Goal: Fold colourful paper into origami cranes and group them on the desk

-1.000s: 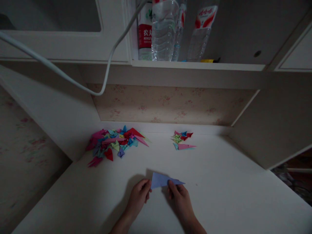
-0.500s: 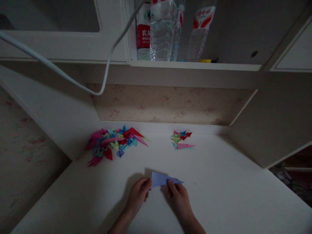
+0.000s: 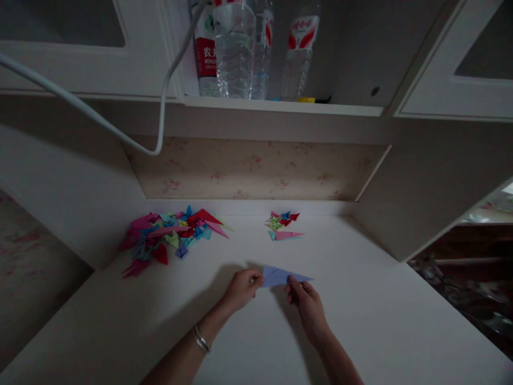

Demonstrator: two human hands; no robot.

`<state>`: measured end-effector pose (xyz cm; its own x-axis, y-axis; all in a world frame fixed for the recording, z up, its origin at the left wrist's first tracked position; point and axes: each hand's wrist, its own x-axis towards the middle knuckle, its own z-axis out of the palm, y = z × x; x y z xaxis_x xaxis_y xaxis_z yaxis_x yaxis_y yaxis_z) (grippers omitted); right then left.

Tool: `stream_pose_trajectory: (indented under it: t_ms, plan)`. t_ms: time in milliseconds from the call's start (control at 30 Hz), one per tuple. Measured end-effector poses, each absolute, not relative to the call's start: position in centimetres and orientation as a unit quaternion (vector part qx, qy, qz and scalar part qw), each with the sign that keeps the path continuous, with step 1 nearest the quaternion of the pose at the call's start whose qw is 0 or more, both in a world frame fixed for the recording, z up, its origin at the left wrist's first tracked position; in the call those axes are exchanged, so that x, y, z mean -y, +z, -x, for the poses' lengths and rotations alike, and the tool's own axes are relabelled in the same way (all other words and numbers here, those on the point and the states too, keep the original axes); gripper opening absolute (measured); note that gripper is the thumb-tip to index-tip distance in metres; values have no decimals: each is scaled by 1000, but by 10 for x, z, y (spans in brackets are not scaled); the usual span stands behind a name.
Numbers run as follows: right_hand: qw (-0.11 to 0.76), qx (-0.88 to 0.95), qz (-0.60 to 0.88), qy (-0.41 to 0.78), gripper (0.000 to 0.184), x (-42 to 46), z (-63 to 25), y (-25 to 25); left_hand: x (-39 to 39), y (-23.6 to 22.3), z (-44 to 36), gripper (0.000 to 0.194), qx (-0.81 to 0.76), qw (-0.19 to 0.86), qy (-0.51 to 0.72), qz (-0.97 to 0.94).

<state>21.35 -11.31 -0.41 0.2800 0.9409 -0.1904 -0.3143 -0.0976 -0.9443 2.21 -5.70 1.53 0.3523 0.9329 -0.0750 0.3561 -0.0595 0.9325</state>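
A folded sheet of blue-violet paper (image 3: 276, 276), long and tapering to a point on the right, is held just over the white desk. My left hand (image 3: 242, 289) pinches its wide left end between thumb and fingers. Farther along, my right hand (image 3: 306, 302) grips the lower edge near the narrow part, thumb on top. Fingers beneath the paper are partly hidden. A crease line runs across the upper face of the paper.
Folded coloured paper pieces lie in a large heap (image 3: 168, 235) at the back left and a smaller group (image 3: 284, 220) at the back centre. Plastic bottles (image 3: 236, 53) stand on the shelf above. A white cable (image 3: 162, 112) hangs at the upper left.
The camera view has turned to the right. Both hands have moved a little forward with the paper, and more of the left forearm with its bracelets shows.
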Motion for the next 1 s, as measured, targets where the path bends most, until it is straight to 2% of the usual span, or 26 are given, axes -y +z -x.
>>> stream_pose_trajectory:
  t_ms: [133, 267, 567, 667, 800, 1000]
  plan:
    - [625, 267, 538, 499, 36, 120, -249, -5, 34, 12, -68, 28, -487, 486, 306, -657]
    - [624, 271, 611, 405, 39, 130, -268, -16, 5, 13, -107, 26, -511, 465, 309, -654]
    - [416, 523, 691, 275, 45, 130, -246, -14, -54, 14, -148, 21, -588, 388, 258, -661]
    - [385, 532, 709, 256, 48, 128, -244, -13, -69, 15, -153, 20, -602, 381, 220, -666]
    - [364, 538, 723, 236, 50, 126, -244, -14, -85, 17, -158, 33, -610, 378, 180, -672]
    - [361, 542, 728, 213, 52, 124, -241, -14, -95, 13, -161, 33, -619, 368, 140, -680]
